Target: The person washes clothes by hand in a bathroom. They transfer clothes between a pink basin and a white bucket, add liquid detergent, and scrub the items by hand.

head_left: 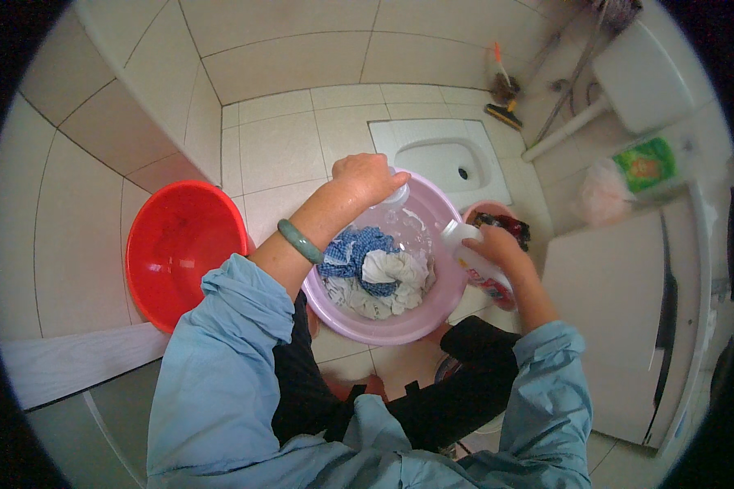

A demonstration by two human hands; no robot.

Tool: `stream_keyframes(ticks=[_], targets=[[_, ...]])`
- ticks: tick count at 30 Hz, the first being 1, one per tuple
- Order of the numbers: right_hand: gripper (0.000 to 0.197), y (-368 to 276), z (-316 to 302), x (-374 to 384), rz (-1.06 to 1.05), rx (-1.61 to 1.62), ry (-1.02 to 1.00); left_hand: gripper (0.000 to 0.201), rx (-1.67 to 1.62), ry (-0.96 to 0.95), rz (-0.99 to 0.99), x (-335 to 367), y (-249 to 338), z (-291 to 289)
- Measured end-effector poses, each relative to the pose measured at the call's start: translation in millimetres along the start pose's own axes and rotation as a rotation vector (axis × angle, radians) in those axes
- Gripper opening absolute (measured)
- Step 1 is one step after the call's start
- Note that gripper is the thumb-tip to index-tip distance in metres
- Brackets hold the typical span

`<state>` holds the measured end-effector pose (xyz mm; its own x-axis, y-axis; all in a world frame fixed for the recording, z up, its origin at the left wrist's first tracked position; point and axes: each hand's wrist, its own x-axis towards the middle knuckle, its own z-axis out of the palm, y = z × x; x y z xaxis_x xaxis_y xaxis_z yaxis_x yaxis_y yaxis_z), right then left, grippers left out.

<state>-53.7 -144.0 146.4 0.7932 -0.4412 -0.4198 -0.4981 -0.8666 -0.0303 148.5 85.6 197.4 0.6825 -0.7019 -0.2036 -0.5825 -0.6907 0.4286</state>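
While the round basin point(375, 328) of smooth lilac plastic sits on the tiled floor point(277, 151) before the person, crumpled fabric lies at its near left: a blue checked cloth point(355, 248), bunched into soft folds, against and partly around a rumpled white cloth point(390, 267); whitish suds show along the basin's inner wall.

The left hand point(363, 178) reaches over the basin's far side, forearm slanting from near left to far right, back of the hand upward; its fingers are curled in around a small, pale, translucent cap point(398, 196) (how tightly, I cannot tell), with the thumb toward the right; a rounded, polished green bangle point(299, 242) circles the wrist.

The right hand point(497, 246) is at the basin's right, the forearm rising from near right with the elbow bent; its fingers are wrapped round a glossy white plastic bottle point(479, 267) with red on its label; the bottle is tilted, its neck toward the basin and its base toward near right.

To the left stands a deep, shiny red basin point(171, 253); a smooth white squat toilet point(444, 155) is set in the floor on the far side, with a small pink bin point(483, 209) just beside the lilac basin's right rim.
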Motion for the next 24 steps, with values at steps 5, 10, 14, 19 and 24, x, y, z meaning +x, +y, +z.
stream_keyframes(ticks=[5, 10, 14, 19, 24], targets=[[0.055, -4.4, -2.1, -0.3, -0.024, 0.002, 0.016, 0.055, 0.004, 0.004, 0.003, -0.5, -1.5, 0.4], [0.054, 0.6, 0.5, 3.9, 0.006, -0.032, 0.019, 0.056, 0.004, -0.028, 0.001, 1.3, 2.1, 0.1], [0.054, -3.0, -4.5, 2.8, 0.051, -0.059, -0.008, 0.056, 0.01, -0.033, 0.002, 1.0, 2.9, 0.4], [0.057, -10.6, -10.5, 0.3, 0.058, -0.054, -0.05, 0.055, 0.021, -0.037, 0.003, 0.3, 1.6, -0.5], [0.055, -6.9, -9.4, 1.1, 0.056, -0.067, -0.03, 0.054, 0.02, -0.027, 0.006, 0.5, 3.6, 0.2]])
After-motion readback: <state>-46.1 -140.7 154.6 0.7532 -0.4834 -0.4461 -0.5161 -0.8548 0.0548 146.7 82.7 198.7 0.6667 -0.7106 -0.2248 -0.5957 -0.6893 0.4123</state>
